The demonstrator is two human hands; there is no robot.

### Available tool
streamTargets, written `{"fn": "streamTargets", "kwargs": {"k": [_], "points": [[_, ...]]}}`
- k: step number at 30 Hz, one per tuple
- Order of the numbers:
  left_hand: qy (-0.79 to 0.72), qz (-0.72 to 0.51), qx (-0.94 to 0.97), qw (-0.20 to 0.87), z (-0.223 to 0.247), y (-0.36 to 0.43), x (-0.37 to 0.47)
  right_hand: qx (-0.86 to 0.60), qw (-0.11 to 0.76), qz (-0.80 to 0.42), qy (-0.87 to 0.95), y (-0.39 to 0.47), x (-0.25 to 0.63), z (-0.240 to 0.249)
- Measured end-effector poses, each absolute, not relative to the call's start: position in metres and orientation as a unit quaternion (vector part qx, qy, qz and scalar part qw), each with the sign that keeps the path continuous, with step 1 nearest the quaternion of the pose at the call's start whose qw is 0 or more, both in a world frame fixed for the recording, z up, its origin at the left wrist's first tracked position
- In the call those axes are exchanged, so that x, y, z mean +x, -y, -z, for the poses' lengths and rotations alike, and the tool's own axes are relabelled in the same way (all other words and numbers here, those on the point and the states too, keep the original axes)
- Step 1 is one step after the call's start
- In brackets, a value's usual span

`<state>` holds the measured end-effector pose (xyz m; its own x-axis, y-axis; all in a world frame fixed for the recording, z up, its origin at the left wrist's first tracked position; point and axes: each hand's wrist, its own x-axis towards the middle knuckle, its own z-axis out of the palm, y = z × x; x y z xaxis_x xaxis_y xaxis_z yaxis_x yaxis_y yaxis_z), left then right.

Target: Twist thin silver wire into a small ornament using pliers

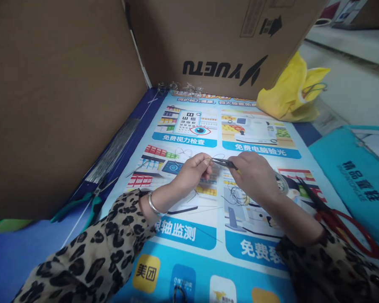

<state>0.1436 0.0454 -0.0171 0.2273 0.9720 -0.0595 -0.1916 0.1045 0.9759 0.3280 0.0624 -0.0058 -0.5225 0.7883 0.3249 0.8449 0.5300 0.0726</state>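
Over the middle of a printed poster, my left hand pinches a thin wire between thumb and fingers. My right hand is wrapped round a pair of dark-nosed pliers. The pliers' tips point left and meet the wire right beside my left fingertips. A loop of the wire rises above the jaws. Whether the jaws are fully closed on it is too small to tell. Below my right hand, a tangle of dark wire lies on the poster. The pliers' handles are mostly hidden in my right palm.
Red-handled scissors lie at the right, near a turquoise box. Green-handled pliers and a bundle of straight wires are at the left. Cardboard walls the back and left. A yellow bag sits back right.
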Motion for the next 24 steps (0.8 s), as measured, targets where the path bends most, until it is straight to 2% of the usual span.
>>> {"fn": "streamTargets", "kwargs": {"k": [7, 24], "points": [[-0.387, -0.446, 0.491, 0.641, 0.0158, -0.0461, 0.1425, -0.442, 0.141, 0.127, 0.877, -0.0650, 0.3368, 0.0094], [-0.376, -0.406, 0.529, 0.643, 0.0157, -0.0474, 0.1395, -0.427, 0.108, 0.208, 0.873, -0.0639, 0.3361, 0.0082]]}}
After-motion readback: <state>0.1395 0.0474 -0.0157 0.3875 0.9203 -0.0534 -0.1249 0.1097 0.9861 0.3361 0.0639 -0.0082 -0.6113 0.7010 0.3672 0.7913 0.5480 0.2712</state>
